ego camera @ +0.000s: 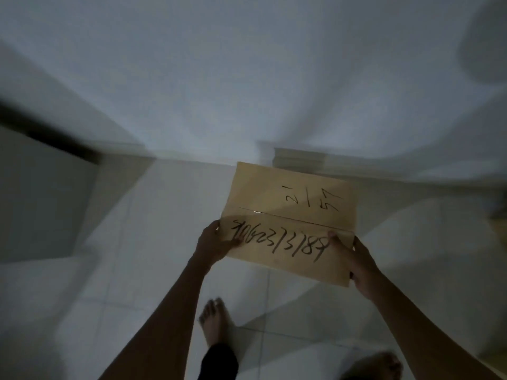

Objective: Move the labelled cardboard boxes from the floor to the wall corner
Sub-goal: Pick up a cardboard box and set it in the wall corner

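pale boxes (299, 157) sit by the wall (247, 78) ahead; both arms reach out, left hand (215, 246) and right hand (358, 266) fingers clamped on the handwritten cardboard box (290, 220).

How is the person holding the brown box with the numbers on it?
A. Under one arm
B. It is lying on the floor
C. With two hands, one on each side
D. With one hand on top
C: the left hand grips the left edge of the cardboard box and the right hand grips the right edge, holding it up above the tiled floor.
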{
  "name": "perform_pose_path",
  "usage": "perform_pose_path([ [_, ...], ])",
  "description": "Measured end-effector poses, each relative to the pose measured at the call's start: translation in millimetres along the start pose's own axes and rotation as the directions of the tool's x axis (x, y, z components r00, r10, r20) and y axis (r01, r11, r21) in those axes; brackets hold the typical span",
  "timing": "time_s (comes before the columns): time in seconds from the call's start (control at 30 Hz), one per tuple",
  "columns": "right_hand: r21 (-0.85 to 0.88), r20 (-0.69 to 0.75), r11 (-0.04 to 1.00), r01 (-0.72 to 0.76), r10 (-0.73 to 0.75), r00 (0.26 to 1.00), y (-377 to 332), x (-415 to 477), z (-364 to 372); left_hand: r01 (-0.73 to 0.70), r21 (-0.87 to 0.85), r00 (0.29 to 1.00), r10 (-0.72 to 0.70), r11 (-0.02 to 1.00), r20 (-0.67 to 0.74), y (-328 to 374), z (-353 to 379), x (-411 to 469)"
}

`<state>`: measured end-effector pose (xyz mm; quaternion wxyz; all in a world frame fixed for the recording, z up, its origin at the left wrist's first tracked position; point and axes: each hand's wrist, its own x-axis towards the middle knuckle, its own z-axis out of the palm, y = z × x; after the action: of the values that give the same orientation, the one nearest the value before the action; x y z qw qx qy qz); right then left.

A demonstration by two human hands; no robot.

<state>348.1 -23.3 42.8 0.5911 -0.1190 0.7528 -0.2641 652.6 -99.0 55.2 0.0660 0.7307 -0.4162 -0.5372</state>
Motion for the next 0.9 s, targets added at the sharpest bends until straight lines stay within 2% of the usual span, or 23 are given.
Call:
perform_pose_path([
  [0.13,-0.09,0.054,0.996,0.017,-0.012,0.998,-5,9,118,0.033,-0.006,0.999,-0.033,0.999,0.034,-66,-95,30],
  [0.2,-0.11,0.078,0.993,0.035,-0.026,0.997,-7,16,175,0.061,-0.023,0.998,-0.061,0.998,0.008,-97,-138,45],
  [0.33,-0.088,0.162,0.993,0.08,-0.065,0.985,-10,26,275,0.064,-0.08,0.988,-0.075,0.995,-0.133,-146,-210,80],
  [0.5,-0.068,0.256,0.99,0.125,-0.104,0.961,-2,53,378,0.066,-0.26,0.929,-0.155,0.963,-0.338,-192,-273,137],
  [0.63,-0.057,0.26,0.99,0.131,-0.112,0.959,-5,80,451,0.002,-0.423,0.842,-0.23,0.906,-0.488,-216,-301,190],
  [0.8,-0.123,0.286,0.963,0.241,-0.198,0.938,-9,123,515,-0.01,-0.605,0.79,-0.365,0.796,-0.493,-236,-328,240],
  [0.9,-0.2,0.313,0.955,0.221,-0.151,0.938,-35,136,558,-0.08,-0.711,0.775,-0.405,0.699,-0.485,-238,-346,264],
])
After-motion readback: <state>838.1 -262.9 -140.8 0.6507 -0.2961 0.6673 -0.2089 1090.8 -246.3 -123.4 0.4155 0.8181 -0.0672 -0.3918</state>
